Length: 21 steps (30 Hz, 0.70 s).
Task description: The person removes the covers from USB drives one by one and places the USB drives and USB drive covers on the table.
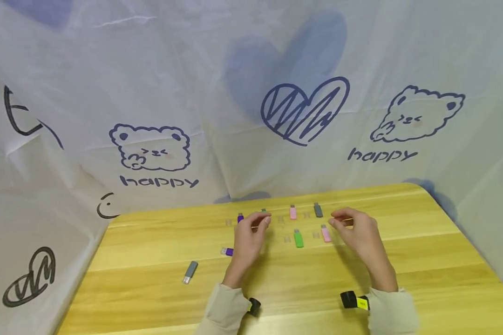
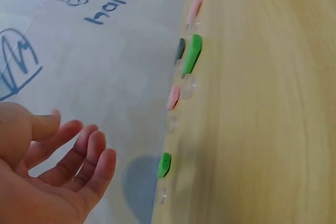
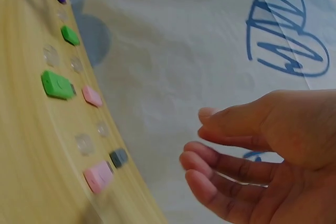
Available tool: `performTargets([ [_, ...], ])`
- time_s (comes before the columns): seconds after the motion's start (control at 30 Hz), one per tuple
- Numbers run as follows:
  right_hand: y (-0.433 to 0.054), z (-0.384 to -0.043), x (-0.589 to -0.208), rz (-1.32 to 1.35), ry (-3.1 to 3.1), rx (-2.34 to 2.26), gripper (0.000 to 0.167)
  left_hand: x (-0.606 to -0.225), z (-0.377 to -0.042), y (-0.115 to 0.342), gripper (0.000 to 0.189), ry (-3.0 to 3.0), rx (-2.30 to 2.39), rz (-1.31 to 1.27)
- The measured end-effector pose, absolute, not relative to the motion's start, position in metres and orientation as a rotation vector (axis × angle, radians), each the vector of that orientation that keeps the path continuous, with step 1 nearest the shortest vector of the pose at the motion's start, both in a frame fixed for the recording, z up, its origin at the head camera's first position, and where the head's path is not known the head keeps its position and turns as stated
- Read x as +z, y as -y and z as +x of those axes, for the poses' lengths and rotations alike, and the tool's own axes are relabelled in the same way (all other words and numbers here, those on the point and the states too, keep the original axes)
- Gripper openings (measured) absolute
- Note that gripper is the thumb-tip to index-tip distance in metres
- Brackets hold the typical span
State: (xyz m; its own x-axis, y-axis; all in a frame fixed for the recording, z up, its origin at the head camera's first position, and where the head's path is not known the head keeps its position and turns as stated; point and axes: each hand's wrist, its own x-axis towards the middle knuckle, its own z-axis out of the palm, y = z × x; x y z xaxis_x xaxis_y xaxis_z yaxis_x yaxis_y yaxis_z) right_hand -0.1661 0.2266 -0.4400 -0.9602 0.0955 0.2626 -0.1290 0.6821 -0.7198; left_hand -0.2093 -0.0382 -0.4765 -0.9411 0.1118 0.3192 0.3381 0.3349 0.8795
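Several USB flash drives lie on the wooden table. In the head view my left hand (image 1: 250, 237) hovers with loosely bent fingers and holds nothing. It partly covers a green drive behind it and two purple drives, one beyond it (image 1: 240, 217) and one at its left (image 1: 227, 251). My right hand (image 1: 360, 232), also holding nothing, hangs in the air right of a pink drive (image 1: 326, 234) and a grey drive (image 1: 318, 210). Between the hands are another pink drive (image 1: 293, 213) and a bright green drive (image 1: 298, 239). Both wrist views show bent, apart fingers.
Small clear pieces (image 1: 287, 239) lie among the drives. Another grey drive (image 1: 190, 272) lies apart at the front left, its metal plug towards me. The wooden table (image 1: 427, 260) ends at the back against a white cloth (image 1: 218, 93) printed with hearts and bears.
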Motion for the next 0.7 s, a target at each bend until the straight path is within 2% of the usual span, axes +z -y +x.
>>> performTargets([
  [0.33,-0.183,-0.179,-0.454,0.195,2.604,1.131,0.015,-0.472,-0.211,0.072,0.018,2.204,-1.713,-0.231],
  [0.7,-0.118,-0.190,-0.469,0.541,2.624,0.973,0.035,-0.466,-0.223,0.130,0.021,2.146,-1.705,-0.027],
])
